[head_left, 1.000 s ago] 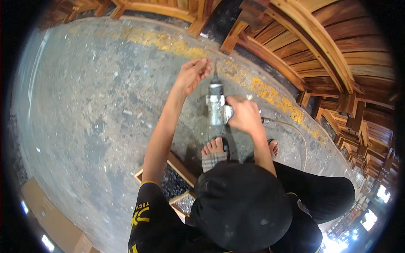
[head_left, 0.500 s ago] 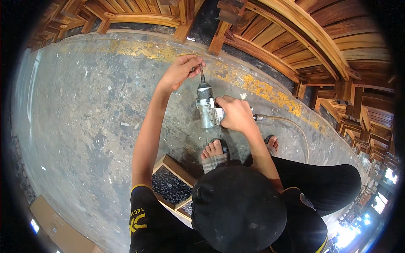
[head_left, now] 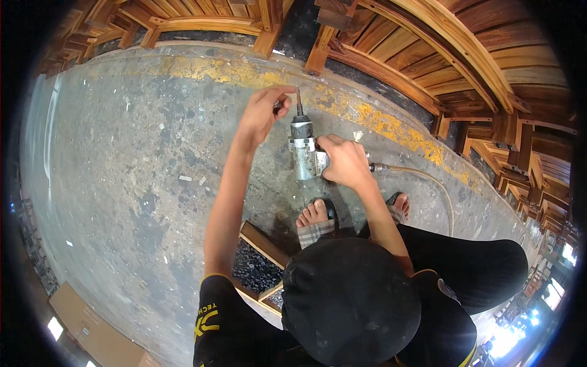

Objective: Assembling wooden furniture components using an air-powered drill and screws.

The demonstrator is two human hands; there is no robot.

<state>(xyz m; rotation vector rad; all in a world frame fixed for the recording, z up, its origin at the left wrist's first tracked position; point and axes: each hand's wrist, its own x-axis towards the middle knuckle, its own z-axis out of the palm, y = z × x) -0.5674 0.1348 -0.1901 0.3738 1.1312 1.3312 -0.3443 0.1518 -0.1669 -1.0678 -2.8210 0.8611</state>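
Note:
My right hand (head_left: 347, 160) is wrapped round the grip of a silver and black air impact driver (head_left: 304, 156), its long bit (head_left: 299, 101) aimed away from me. Beside that bit is my left hand (head_left: 264, 111), with the index finger stretched to the bit near its tip. The other left fingers curl in around something small and dark, too hidden to name. By my left elbow sits a wooden box (head_left: 263, 241) holding many small dark metal pieces (head_left: 254, 269); my arm and cap cover part of it.
An air hose (head_left: 422, 173) curves from the driver back along my right leg. Slatted wooden furniture (head_left: 391, 67) lines the far side and the right. My sandalled foot (head_left: 315, 217) is close below the driver. Flat cardboard (head_left: 92, 324) lies at the lower left.
My left thumb and fingers have come off the bit's tip and drawn slightly back, the index finger now along its side. The right hand keeps its hold; the whole view has shifted a little.

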